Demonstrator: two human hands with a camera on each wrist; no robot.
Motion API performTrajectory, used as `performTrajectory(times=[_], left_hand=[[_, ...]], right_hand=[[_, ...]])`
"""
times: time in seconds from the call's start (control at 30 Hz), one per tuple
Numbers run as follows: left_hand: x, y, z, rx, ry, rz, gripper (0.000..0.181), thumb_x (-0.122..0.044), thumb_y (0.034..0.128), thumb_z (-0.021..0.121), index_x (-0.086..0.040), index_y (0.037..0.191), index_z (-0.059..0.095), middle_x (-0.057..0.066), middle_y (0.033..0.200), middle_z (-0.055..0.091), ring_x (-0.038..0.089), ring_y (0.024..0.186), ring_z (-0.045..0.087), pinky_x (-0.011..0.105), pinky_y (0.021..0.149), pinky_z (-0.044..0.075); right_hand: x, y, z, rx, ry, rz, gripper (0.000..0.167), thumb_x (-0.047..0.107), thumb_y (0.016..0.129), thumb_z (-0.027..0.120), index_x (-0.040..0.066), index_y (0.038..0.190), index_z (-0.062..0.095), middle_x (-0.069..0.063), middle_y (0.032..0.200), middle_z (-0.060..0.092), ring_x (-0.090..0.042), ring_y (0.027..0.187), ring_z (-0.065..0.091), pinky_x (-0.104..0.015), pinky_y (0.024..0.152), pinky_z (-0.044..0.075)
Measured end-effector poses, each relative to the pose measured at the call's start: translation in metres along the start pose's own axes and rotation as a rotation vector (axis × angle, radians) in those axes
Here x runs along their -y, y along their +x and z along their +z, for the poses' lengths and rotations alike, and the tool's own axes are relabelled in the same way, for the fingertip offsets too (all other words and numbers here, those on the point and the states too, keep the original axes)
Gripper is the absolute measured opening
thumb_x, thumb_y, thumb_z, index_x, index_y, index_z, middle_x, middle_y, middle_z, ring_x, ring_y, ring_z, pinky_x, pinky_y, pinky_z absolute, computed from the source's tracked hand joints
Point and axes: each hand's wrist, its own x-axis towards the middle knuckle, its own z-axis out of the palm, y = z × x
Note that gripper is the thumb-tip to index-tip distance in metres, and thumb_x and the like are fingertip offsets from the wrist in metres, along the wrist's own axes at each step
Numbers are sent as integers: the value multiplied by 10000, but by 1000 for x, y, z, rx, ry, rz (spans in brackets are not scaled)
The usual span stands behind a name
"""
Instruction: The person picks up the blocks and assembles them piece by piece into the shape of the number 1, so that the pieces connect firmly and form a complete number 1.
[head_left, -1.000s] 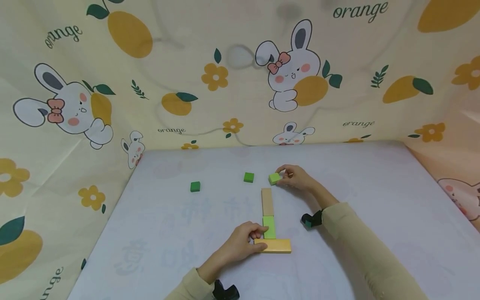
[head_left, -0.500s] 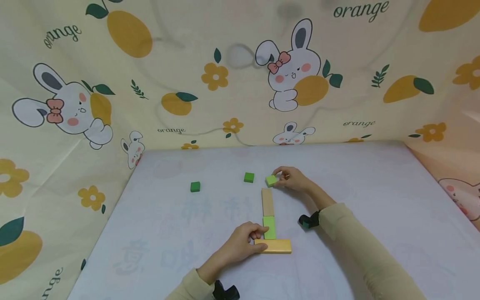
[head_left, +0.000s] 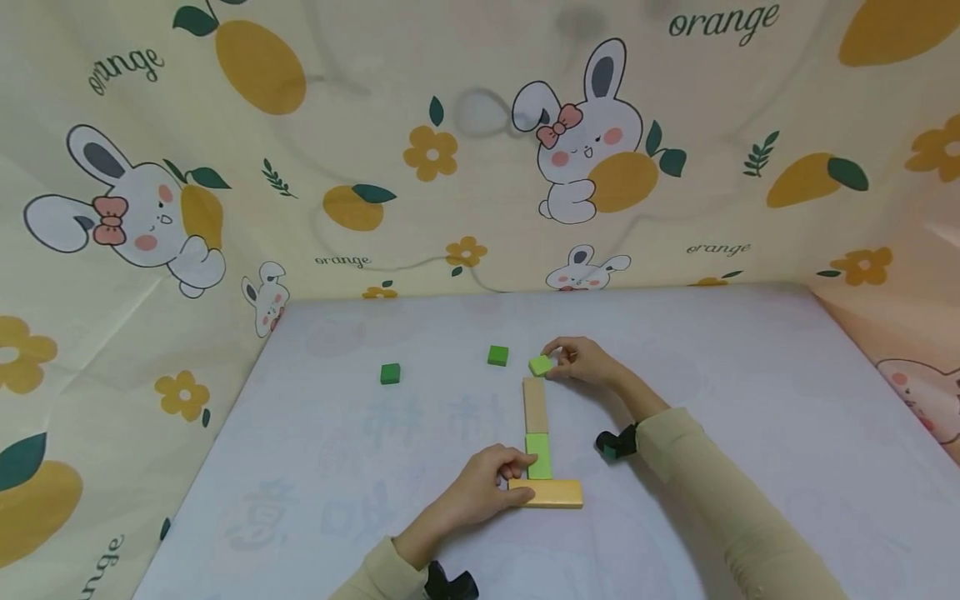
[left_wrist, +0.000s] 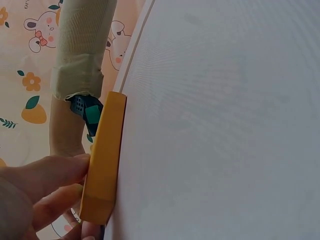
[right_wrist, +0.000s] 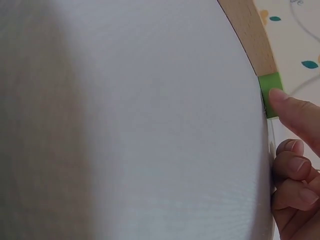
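Note:
In the head view, my right hand (head_left: pixel 588 362) pinches a small light green block (head_left: pixel 540 366) between thumb and fingers. That block sits at the far end of a plain wooden block (head_left: pixel 535 406); in the right wrist view the green block (right_wrist: pixel 270 82) meets the wood's end, the thumb against it. A light green rectangular block (head_left: pixel 538 467) continues the line nearer to me. Crosswise at the near end lies a yellow block (head_left: pixel 558 493). My left hand (head_left: pixel 480 487) holds the yellow block's left end with its thumb and curled fingers, a fingertip touching the light green rectangle.
Two darker green blocks lie on the white table (head_left: pixel 315 433): one green block (head_left: pixel 498 356) left of the right hand, another green block (head_left: pixel 390 373) farther left. A patterned cloth (head_left: pixel 465 150) with rabbits and oranges hangs behind the table. Both wrists carry black camera mounts.
My right hand has moved slightly left and nearer with the small light green block, bringing it to the wooden block's far end. The left hand has stayed in place.

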Motion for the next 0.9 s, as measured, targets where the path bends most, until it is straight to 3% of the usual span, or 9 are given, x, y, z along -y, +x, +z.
performTrajectory(times=[0.6, 0.9], left_hand=[[2, 0, 1, -4, 12, 0, 394, -94, 824, 737, -7, 1198, 648, 76, 904, 606, 33, 789, 461, 137, 716, 411], [0, 0, 0, -10, 15, 5, 391, -99, 823, 738, -5, 1192, 648, 79, 891, 607, 31, 782, 460, 141, 707, 409]], right_hand=[[2, -3, -1, 28, -11, -22, 426, 117, 812, 751, 3, 1197, 609, 20, 692, 463, -89, 645, 414, -217, 628, 345], [8, -22, -3, 39, -8, -18, 581, 119, 817, 745, -5, 1330, 502, 8, 713, 509, -83, 645, 429, -205, 633, 372]])
